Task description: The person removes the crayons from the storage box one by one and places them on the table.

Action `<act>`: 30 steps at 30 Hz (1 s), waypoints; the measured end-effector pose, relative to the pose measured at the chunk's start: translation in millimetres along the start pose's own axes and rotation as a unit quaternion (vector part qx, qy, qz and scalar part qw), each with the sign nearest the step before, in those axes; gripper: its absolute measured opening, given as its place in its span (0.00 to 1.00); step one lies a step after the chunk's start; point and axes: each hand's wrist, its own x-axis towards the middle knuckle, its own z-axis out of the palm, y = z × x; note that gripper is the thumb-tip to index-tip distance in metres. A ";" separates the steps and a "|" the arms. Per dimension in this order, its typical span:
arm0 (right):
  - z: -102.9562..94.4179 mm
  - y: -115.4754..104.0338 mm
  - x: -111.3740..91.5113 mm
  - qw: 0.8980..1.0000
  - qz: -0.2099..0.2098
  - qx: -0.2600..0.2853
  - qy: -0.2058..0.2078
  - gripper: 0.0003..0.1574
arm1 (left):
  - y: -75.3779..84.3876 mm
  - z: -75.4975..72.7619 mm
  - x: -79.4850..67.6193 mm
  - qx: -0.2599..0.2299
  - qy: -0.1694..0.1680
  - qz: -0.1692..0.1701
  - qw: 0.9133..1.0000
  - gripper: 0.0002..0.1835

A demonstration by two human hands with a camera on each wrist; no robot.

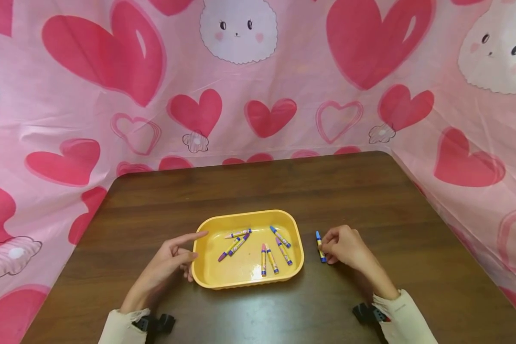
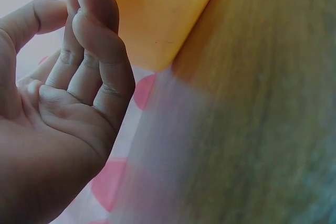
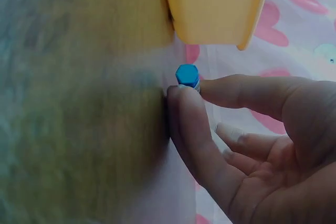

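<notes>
To the right of the yellow tray, my right hand pinches a blue-tipped crayon between thumb and fingers, at the tabletop. The right wrist view shows the crayon's blue hexagonal end poking up past the fingertips. My left hand is at the tray's left side, with the index finger and thumb reaching its rim and the other fingers bent. Several crayons lie inside the tray: purple ones and a pale one on the left, pink, yellow and blue ones on the right.
A dark brown wooden table carries the tray. Pink cloth with hearts and white faces hangs behind the table and along both sides. Black camera straps sit at both wrists, by the pale sleeves.
</notes>
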 end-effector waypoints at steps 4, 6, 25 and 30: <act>0.6 0.2 -0.8 1.000 0.005 0.001 -0.012 0.06 | 0.6 0.2 0.0 0.003 0.001 0.000 1.000 0.27; 0.6 -0.1 -1.7 1.000 0.009 -0.006 -0.014 0.07 | 0.6 0.8 0.4 0.005 0.006 -0.010 1.000 0.28; -0.3 0.2 -2.9 0.999 0.017 -0.022 -0.044 0.12 | 2.7 3.2 -0.1 0.012 0.014 -0.016 1.000 0.27; -11.3 -5.9 -7.2 0.998 0.003 -0.037 -0.040 0.14 | -1.5 2.4 0.6 -0.006 -0.004 0.018 1.000 0.27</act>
